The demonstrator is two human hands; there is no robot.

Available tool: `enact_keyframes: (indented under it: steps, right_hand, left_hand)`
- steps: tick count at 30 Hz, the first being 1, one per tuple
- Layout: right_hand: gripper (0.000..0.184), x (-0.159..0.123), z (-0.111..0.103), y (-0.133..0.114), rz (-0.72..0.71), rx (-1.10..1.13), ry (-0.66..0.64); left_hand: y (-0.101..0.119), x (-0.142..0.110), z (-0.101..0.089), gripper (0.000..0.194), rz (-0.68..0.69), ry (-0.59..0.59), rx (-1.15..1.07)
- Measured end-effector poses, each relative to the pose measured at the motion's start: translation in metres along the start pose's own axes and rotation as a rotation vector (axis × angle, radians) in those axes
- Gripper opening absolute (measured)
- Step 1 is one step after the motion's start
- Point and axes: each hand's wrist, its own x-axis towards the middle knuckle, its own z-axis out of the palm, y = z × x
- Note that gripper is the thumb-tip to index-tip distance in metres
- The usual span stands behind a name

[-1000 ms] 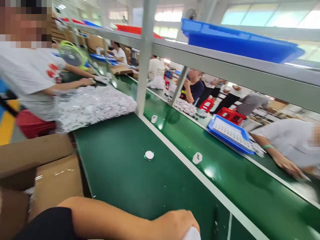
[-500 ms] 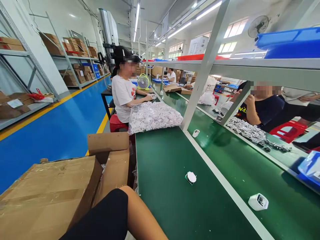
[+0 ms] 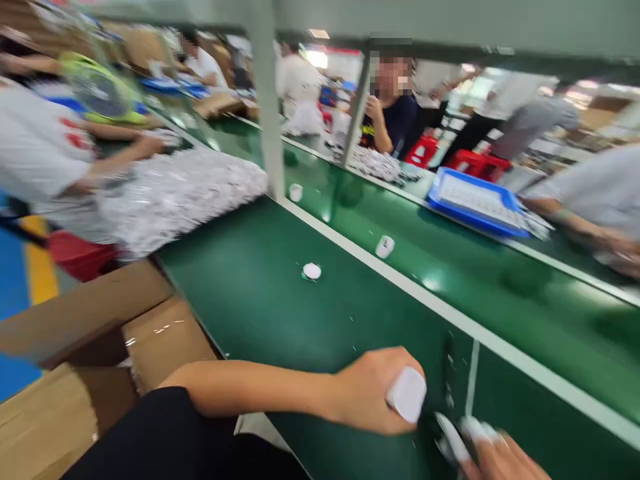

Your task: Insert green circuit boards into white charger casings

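A long factory line fills the frame, with the green-topped near counter [image 3: 280,293] running from the lower right toward the upper left. Beyond a white rail and a grey upright post [image 3: 265,100] lies a parallel far counter [image 3: 500,260], and the split seems to give workers on either side their own lane. At the lower left, an opened cardboard box [image 3: 85,333] stands against the near counter's edge, probably placed there to be within easy reach. A large clear bag of white parts [image 3: 185,200] lies on the counter at the upper left, beside a seated co-worker [image 3: 45,147], whose hand rests near it, seemingly to draw from it. At the right of the far counter, a blue tray of small white pieces [image 3: 475,203] sits close to another co-worker's arm [image 3: 570,223], apparently for easy loading.

At the bottom centre, the left hand [image 3: 367,393] is closed around a white block-shaped item [image 3: 407,395], gripping it from behind so that its end stands clear. The right hand [image 3: 495,463], at the lower right edge, is blurred and cut off, so I cannot tell whether it is open or holding anything. A small white round piece [image 3: 311,271] lies on the near counter, well above both hands.
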Motion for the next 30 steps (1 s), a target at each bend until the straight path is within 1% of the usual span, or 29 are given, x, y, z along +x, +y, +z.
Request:
enact_keyframes:
  steps: [2, 3, 5, 8, 10, 14, 17, 19, 21, 23, 24, 27, 28, 30]
  right_hand:
    - [0.047, -0.018, -0.016, -0.001, 0.049, -0.078, -0.063]
    - [0.049, -0.02, -0.023, -0.002, 0.067, -0.126, -0.066]
    - [0.051, -0.018, -0.032, -0.004, 0.179, -0.142, -0.064]
    - [0.043, -0.017, -0.036, -0.007, 0.243, -0.072, -0.124]
    - [0.037, -0.021, -0.033, -0.012, 0.214, -0.033, -0.156]
    - [0.046, -0.027, -0.017, -0.025, 0.092, 0.072, -0.169]
    - [0.046, -0.02, -0.002, -0.03, 0.061, 0.135, -0.175]
    - [0.041, -0.014, 0.004, -0.03, 0.059, 0.181, -0.168]
    - [0.028, -0.008, 0.005, -0.029, 0.064, 0.237, -0.144]
    - [0.016, -0.005, 0.001, -0.027, 0.066, 0.32, -0.11]
    - [0.012, -0.004, -0.003, -0.026, 0.065, 0.374, -0.089]
    - [0.016, -0.003, -0.02, -0.028, 0.061, 0.556, 0.011]
    - [0.018, -0.003, -0.026, -0.031, 0.059, 0.626, 0.067]
    - [0.023, -0.002, -0.037, -0.04, 0.028, 0.825, 0.224]
  left_hand:
    - [0.009, 0.0, -0.007, 0.029, 0.009, 0.015, -0.084]
    - [0.011, 0.001, -0.01, 0.026, 0.0, 0.009, -0.119]
    - [0.013, 0.002, -0.013, 0.024, -0.02, 0.023, -0.153]
    - [0.014, 0.005, -0.018, 0.025, -0.021, 0.081, -0.142]
    - [0.015, 0.007, -0.022, 0.026, -0.006, 0.127, -0.119]
    - [0.013, 0.011, -0.027, 0.027, 0.035, 0.178, -0.076]
    - [0.012, 0.011, -0.026, 0.028, 0.083, 0.17, -0.059]
    - [0.011, 0.01, -0.026, 0.029, 0.132, 0.143, -0.066]
    - [0.011, 0.009, -0.027, 0.029, 0.198, 0.105, -0.091]
    - [0.011, 0.009, -0.03, 0.029, 0.272, 0.067, -0.131]
    - [0.011, 0.009, -0.031, 0.031, 0.308, 0.051, -0.155]
    - [0.011, 0.009, -0.032, 0.04, 0.371, -0.003, -0.214]
    - [0.011, 0.009, -0.031, 0.043, 0.378, -0.025, -0.223]
    - [0.01, 0.008, -0.028, 0.049, 0.387, -0.061, -0.228]
